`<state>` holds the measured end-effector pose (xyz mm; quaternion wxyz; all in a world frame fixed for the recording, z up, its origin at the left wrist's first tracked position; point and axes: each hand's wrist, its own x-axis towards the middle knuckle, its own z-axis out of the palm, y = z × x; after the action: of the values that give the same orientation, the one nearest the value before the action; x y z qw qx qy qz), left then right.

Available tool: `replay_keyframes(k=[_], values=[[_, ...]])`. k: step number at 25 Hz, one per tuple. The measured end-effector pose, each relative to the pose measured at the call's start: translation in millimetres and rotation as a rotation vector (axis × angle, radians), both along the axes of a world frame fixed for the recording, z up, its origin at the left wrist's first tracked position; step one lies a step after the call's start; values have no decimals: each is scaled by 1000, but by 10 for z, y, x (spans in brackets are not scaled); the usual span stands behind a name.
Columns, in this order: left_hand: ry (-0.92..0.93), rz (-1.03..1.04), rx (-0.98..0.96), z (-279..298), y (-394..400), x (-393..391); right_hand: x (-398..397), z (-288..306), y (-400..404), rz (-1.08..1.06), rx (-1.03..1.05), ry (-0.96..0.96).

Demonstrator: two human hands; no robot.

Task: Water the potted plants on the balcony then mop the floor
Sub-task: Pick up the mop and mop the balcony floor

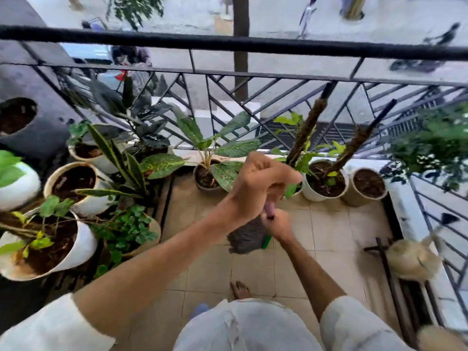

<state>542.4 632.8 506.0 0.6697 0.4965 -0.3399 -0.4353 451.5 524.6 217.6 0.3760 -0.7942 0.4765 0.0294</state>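
Head view: mopping appears under way as left hand and right hand grip the mop handle, its grey head on the tiled floor between potted plants; next, a sweep across the tiles.

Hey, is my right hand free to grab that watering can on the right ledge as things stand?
Probably not yet. The right hand is closed on the mop handle together with the left hand. The path to the watering can looks open, but the hand must let go first.
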Motion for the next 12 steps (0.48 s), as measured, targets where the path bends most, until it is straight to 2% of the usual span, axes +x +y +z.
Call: replay_keyframes(k=[4, 6, 9, 12], values=[[33, 85, -50, -101, -72, 391, 35, 237, -283, -73, -32, 95], [80, 146, -65, -186, 132, 739, 302, 307, -146, -96, -52, 96], [96, 244, -53, -279, 635, 1318, 916, 317, 338, -75, -90, 103], [22, 281, -27, -243, 1241, 1791, 1590, 291, 1067, -1, -58, 95]])
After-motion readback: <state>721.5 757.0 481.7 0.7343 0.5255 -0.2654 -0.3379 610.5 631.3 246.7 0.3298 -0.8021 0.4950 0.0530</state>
